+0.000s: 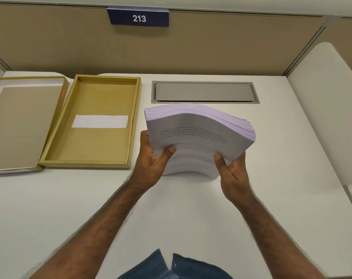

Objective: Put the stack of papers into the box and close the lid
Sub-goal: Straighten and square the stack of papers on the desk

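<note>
Together, both hands (left hand (151, 158), right hand (232, 172)) around the bowed paper stack (199, 133).

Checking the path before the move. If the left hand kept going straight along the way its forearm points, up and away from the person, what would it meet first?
The left hand already grips the stack of papers. Beyond it, that line seems to lead to the grey cable hatch, not the box, though depth is unclear.

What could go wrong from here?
1. The stack sags and fans at its far right edge, pinched only at the near corners by the left hand and right hand; sheets could slide out.
2. The box looks close to the stack's size, so splayed edges may catch on its walls.
3. A white slip lies in the box; the stack would bury it.
</note>
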Demonstrator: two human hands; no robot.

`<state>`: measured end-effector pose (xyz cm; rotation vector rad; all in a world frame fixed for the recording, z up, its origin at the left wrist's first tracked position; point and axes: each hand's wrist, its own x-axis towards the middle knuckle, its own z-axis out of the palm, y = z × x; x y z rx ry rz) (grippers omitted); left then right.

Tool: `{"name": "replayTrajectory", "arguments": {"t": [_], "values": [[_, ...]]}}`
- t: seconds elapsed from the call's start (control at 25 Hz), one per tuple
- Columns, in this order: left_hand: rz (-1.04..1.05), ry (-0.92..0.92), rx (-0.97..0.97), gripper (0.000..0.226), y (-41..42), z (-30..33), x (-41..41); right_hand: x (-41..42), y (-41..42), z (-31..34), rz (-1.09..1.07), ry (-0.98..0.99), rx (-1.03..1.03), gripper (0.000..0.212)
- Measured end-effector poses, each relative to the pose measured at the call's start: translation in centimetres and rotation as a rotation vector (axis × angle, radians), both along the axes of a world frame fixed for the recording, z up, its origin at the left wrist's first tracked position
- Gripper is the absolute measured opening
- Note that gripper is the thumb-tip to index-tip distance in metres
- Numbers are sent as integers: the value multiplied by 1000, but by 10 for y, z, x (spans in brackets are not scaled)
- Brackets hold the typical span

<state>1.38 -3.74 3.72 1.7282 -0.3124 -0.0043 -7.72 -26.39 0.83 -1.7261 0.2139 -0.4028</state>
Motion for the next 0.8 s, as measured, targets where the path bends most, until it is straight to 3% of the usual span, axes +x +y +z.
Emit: {"name": "replayTrajectory", "arguments": {"t": [0.32,0.52,0.8], "values": [[-95,18,51,94,10,-27,-14,-17,-2,-19,115,99,20,73],[-82,54,90,85,15,-38,-10,-18,-7,-33,113,136,-23,68],[-148,47,202,61,28,-58,-9,-12,-23,-40,118,208,-269,50]]}}
